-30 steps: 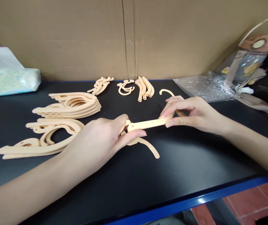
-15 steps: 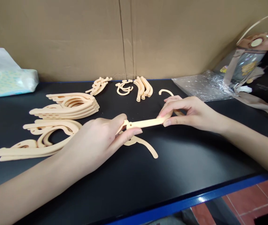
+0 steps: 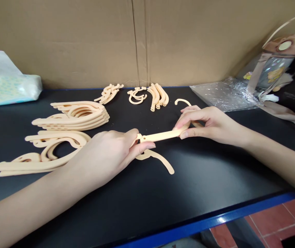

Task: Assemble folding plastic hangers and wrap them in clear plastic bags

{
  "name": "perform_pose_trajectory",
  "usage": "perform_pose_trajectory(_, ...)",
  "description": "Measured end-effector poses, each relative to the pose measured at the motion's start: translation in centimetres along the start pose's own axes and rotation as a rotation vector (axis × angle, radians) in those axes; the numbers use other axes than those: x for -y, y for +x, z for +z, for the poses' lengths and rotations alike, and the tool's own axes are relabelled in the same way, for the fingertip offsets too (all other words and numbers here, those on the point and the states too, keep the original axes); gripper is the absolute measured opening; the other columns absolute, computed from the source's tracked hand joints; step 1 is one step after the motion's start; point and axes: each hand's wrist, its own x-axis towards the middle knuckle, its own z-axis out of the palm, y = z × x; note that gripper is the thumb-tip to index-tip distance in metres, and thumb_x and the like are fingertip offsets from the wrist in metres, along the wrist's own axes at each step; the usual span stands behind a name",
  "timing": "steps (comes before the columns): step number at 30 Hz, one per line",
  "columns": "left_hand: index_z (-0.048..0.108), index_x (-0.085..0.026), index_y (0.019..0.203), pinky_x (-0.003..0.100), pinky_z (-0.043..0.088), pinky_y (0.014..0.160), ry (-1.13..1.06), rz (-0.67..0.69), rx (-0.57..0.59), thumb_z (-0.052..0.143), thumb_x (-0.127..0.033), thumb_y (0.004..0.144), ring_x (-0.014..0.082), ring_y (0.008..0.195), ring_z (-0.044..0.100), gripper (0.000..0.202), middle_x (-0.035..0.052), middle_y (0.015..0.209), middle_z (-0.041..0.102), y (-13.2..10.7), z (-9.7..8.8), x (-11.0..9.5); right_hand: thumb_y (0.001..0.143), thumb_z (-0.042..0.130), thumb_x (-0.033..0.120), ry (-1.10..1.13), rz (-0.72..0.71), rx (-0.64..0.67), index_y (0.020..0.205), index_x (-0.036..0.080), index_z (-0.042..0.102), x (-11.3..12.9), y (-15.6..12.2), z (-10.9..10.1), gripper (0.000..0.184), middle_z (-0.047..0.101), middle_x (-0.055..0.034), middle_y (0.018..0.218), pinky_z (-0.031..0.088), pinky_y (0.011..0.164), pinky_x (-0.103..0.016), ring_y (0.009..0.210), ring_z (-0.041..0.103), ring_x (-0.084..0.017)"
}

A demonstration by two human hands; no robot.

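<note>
Between my hands, a beige plastic hanger arm (image 3: pixel 160 135) is held just above the table. My left hand (image 3: pixel 111 148) pinches its holed end with thumb and index finger, together with a small beige part mostly hidden by the fingers. The arm's other end sits in the closed fingertips of my right hand (image 3: pixel 204 124). A curved beige piece (image 3: pixel 163 160) shows below my left thumb; whether it joins the held part I cannot tell. Beyond my right fingers a hanger hook (image 3: pixel 183 101) pokes out, its lower part hidden by the hand.
Folded beige hangers (image 3: pixel 95 119) are stacked at left, with more hangers (image 3: pixel 44 167) nearer me. Along the back lie loose hooks (image 3: pixel 136 100), curved arms (image 3: pixel 160 96) and other small parts (image 3: pixel 108 93). A tissue pack (image 3: pixel 10 88), plastic bag (image 3: pixel 220 94) and bottle (image 3: pixel 274 69) flank the black table.
Hardly anything differs. My left thumb and fingers have shifted very slightly at the arm's end; both hands keep their hold, and the view has moved a little.
</note>
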Motion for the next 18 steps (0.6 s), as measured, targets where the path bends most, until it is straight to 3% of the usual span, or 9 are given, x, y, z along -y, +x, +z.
perform_pose_trajectory(5,0.039,-0.025,0.065,0.028,0.031,0.048,-0.101,-0.051,0.042,0.03,-0.058,0.086,0.0191,0.047,0.051,0.04,0.0006,0.053,0.054,-0.18,-0.17,-0.2,0.085,0.076,0.041,-0.033,-0.061,-0.012,0.084,0.026,0.076,0.19,-0.01,0.11,0.016,0.076,-0.0002,0.082,0.037,0.09,-0.04,0.078,0.058,-0.018)
perform_pose_trajectory(11,0.037,-0.025,0.064,0.027,0.026,0.044,-0.146,-0.009,-0.06,0.038,-0.055,0.087,0.0153,0.04,0.044,0.039,-0.003,0.046,0.047,-0.17,-0.28,0.0,0.084,0.076,0.041,-0.028,-0.086,-0.052,0.087,0.026,0.077,0.22,-0.04,0.17,0.016,0.075,0.0004,0.082,0.036,0.082,-0.037,0.07,0.05,-0.016)
perform_pose_trajectory(18,0.037,-0.025,0.066,0.026,0.025,0.044,-0.129,0.026,-0.066,0.037,-0.056,0.09,0.0152,0.04,0.044,0.039,-0.0034,0.046,0.048,-0.49,-0.38,-0.05,0.085,0.075,0.045,-0.015,-0.076,-0.035,0.086,0.026,0.077,0.29,-0.08,0.1,0.019,0.075,-0.0003,0.083,0.038,0.084,-0.038,0.076,0.057,-0.017)
